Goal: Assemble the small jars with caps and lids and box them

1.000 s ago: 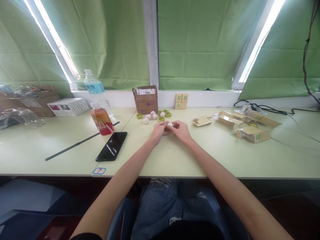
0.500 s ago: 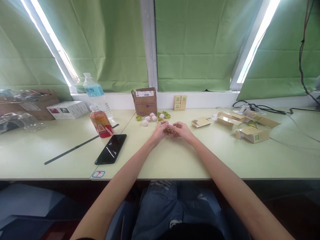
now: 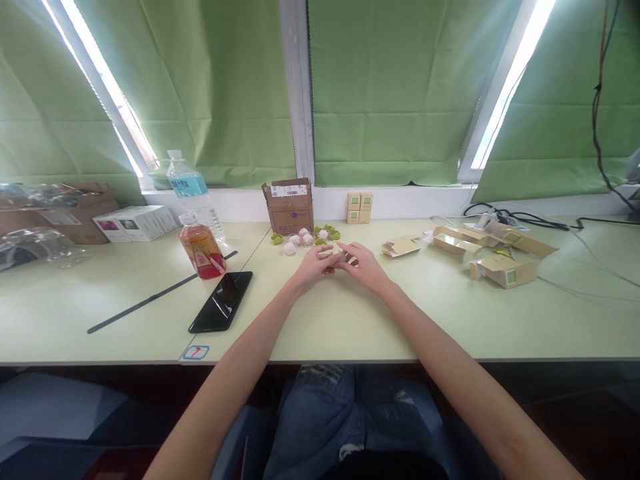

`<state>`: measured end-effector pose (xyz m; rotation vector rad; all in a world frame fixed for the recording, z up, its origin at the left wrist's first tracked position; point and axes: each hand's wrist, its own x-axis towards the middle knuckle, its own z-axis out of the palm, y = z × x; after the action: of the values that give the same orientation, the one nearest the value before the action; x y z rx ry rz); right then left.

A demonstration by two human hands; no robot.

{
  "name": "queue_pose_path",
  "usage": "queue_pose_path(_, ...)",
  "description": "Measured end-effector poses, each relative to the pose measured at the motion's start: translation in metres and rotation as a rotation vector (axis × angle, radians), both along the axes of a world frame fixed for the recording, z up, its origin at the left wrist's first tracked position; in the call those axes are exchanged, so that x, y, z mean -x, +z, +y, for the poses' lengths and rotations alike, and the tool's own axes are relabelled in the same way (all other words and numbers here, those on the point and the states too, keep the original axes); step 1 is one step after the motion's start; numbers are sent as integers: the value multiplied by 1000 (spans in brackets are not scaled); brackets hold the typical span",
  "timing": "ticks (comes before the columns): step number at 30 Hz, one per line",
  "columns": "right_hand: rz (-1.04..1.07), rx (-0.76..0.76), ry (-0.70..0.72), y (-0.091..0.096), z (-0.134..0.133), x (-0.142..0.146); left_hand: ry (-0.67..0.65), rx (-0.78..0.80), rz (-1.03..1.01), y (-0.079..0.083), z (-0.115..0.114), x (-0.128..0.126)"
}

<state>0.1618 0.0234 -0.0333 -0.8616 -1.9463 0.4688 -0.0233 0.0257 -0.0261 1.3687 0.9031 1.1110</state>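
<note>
My left hand (image 3: 313, 268) and my right hand (image 3: 364, 265) meet over the middle of the table, fingers bent and fingertips together. Whatever small thing is between them is mostly hidden by the fingers. Just beyond the hands lie several pale pink round pieces (image 3: 305, 237), one of them, a whitish ball (image 3: 289, 249), nearest my left hand. Green petal-like pieces (image 3: 333, 233) lie around them, and another green piece (image 3: 277, 238) is at the left of the group.
Behind the pieces stands an open brown carton (image 3: 290, 217). Small stacked boxes (image 3: 359, 208) lean by the wall. Opened cardboard boxes (image 3: 510, 272) lie right. A phone (image 3: 221, 302), a red drink bottle (image 3: 203, 250) and a water bottle (image 3: 193, 193) are left.
Both hands have turned slightly, and the fingers have shifted. The bit of green that showed between them is now covered. The view has tilted a little.
</note>
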Motion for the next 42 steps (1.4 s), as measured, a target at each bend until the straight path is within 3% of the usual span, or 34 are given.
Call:
queue_pose_path(5,-48,43,-7,-4,4,0,-11,-24,58,-3,0,5)
queue_pose_path(11,-59,73,-35,-10,12,-3,84,-133,222,-8,4,3)
queue_pose_path(15,-97,50,-45,-10,8,0,51,-197,275,-8,2,2)
queue_pose_path(24,-87,65,-72,-10,5,6,79,-107,206,-11,8,2)
queue_pose_path(30,-79,40,-114,-11,6,7,14,-123,196,-11,9,6)
queue_pose_path(37,-168,12,-73,-8,3,8,89,-300,473,-1,-5,7)
queue_pose_path(42,-204,-32,-83,-8,3,9,101,-318,462,-4,-5,4)
